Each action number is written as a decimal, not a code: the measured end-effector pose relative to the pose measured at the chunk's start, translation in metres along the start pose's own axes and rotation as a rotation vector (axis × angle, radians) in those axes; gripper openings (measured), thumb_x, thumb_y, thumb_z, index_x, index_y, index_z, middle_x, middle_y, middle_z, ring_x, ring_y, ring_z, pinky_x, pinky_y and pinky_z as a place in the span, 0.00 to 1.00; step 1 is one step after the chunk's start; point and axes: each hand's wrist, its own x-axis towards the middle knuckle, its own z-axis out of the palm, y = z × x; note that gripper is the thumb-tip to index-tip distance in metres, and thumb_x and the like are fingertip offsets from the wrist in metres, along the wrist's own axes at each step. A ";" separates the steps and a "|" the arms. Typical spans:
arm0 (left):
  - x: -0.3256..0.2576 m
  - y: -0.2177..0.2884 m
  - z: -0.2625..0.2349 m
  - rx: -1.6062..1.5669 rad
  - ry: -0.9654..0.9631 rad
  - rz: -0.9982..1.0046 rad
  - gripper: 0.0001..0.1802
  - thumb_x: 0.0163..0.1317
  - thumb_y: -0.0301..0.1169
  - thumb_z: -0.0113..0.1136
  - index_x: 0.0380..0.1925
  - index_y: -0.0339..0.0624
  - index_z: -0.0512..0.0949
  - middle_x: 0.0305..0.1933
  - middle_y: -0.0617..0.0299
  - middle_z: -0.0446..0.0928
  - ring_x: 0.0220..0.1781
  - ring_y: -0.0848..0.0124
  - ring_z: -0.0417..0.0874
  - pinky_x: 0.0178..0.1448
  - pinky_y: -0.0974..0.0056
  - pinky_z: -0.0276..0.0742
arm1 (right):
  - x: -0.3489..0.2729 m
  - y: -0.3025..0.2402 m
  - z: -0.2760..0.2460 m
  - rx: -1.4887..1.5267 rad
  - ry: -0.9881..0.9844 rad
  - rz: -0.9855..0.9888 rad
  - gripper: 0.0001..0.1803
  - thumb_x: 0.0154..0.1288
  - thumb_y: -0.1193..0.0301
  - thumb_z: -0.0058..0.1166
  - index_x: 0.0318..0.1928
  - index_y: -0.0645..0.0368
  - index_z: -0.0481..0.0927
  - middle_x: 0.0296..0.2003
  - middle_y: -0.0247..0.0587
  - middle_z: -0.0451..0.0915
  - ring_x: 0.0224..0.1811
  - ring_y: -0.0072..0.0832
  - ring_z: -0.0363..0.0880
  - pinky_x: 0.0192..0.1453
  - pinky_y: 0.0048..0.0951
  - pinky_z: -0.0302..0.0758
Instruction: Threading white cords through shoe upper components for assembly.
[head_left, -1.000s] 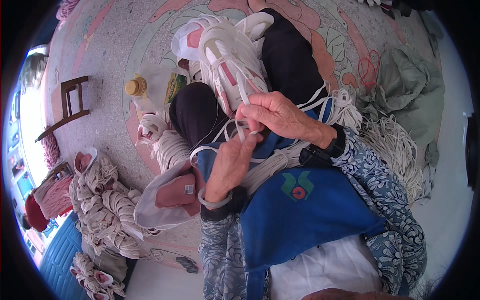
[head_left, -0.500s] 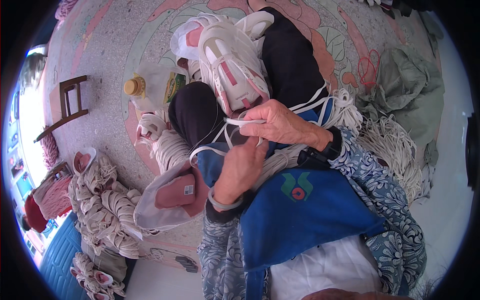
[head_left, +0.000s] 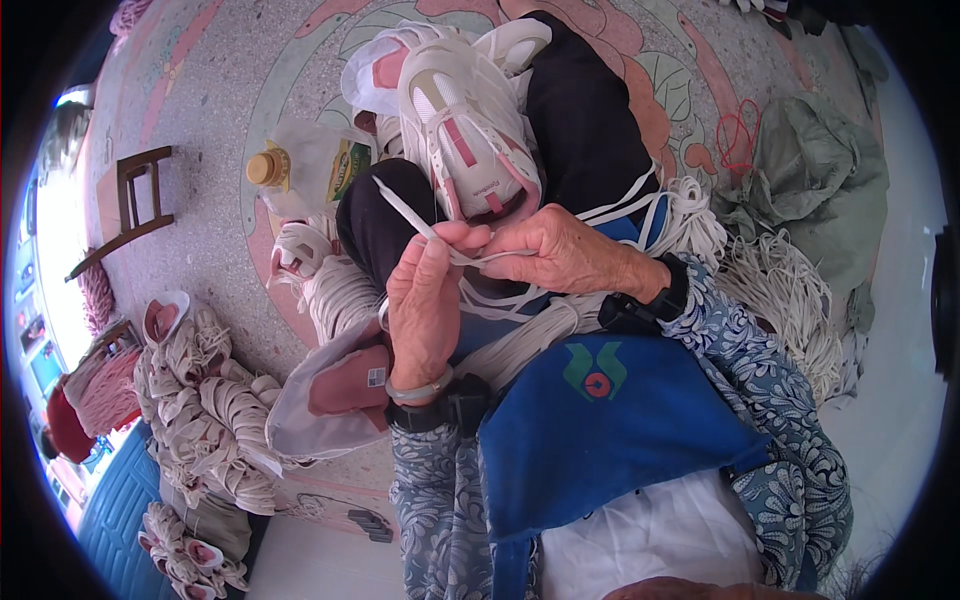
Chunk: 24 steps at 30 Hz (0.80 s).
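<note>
A white shoelace [head_left: 404, 210] runs between my two hands, its tip jutting up and left past my left fingers. My left hand [head_left: 424, 305] pinches it between thumb and fingers. Close beside, my right hand [head_left: 570, 252] grips the same lace, fingertips nearly touching the left ones. Just beyond my hands, a white and beige shoe upper [head_left: 468, 150] with pink tabs rests between my dark-trousered legs. More white laces [head_left: 520, 340] lie in a bundle across my lap, over a blue apron [head_left: 620, 440]. Part of the lace is hidden by my fingers.
Stacked shoe uppers [head_left: 225, 420] lie on the floor at left, with another pink-lined upper [head_left: 345, 390] nearer. A plastic bottle [head_left: 310, 165] with a yellow cap stands beyond my knee. At right are a heap of laces [head_left: 785, 310] and a grey-green cloth [head_left: 810, 170].
My left hand has turned palm-up and moved up and left. The lace, looped between my hands before, now has its end pointing up and left from the left fingers.
</note>
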 end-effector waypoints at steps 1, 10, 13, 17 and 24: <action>0.001 -0.002 0.000 -0.001 -0.003 -0.002 0.15 0.71 0.34 0.45 0.47 0.35 0.74 0.44 0.51 0.79 0.50 0.64 0.78 0.60 0.59 0.68 | 0.000 0.004 0.003 0.041 0.077 -0.060 0.14 0.60 0.68 0.60 0.44 0.63 0.81 0.30 0.41 0.81 0.32 0.25 0.79 0.40 0.26 0.75; -0.008 0.001 0.020 0.553 0.121 0.017 0.14 0.69 0.32 0.51 0.44 0.31 0.77 0.34 0.63 0.79 0.35 0.79 0.76 0.43 0.74 0.70 | 0.005 -0.022 -0.019 -0.278 0.204 -0.217 0.15 0.53 0.71 0.64 0.41 0.62 0.80 0.38 0.40 0.75 0.37 0.31 0.78 0.43 0.28 0.76; -0.006 -0.008 0.022 0.707 0.091 0.108 0.13 0.68 0.32 0.52 0.41 0.31 0.77 0.32 0.68 0.77 0.35 0.83 0.71 0.41 0.76 0.68 | 0.010 -0.026 -0.003 -0.307 0.213 -0.309 0.14 0.53 0.73 0.63 0.41 0.62 0.80 0.35 0.39 0.75 0.36 0.31 0.77 0.41 0.29 0.76; -0.007 -0.017 0.018 0.837 0.084 0.101 0.13 0.67 0.33 0.54 0.40 0.31 0.77 0.34 0.69 0.77 0.37 0.84 0.70 0.42 0.77 0.68 | 0.010 -0.018 0.004 -0.305 0.263 -0.297 0.09 0.55 0.75 0.60 0.39 0.62 0.81 0.34 0.39 0.75 0.36 0.33 0.77 0.41 0.29 0.75; -0.003 -0.008 0.008 0.253 -0.075 -0.172 0.12 0.65 0.28 0.53 0.45 0.32 0.74 0.36 0.63 0.78 0.38 0.79 0.76 0.43 0.74 0.71 | 0.012 -0.009 0.000 -0.311 0.279 -0.294 0.06 0.59 0.73 0.57 0.36 0.63 0.80 0.35 0.38 0.76 0.37 0.34 0.77 0.43 0.31 0.74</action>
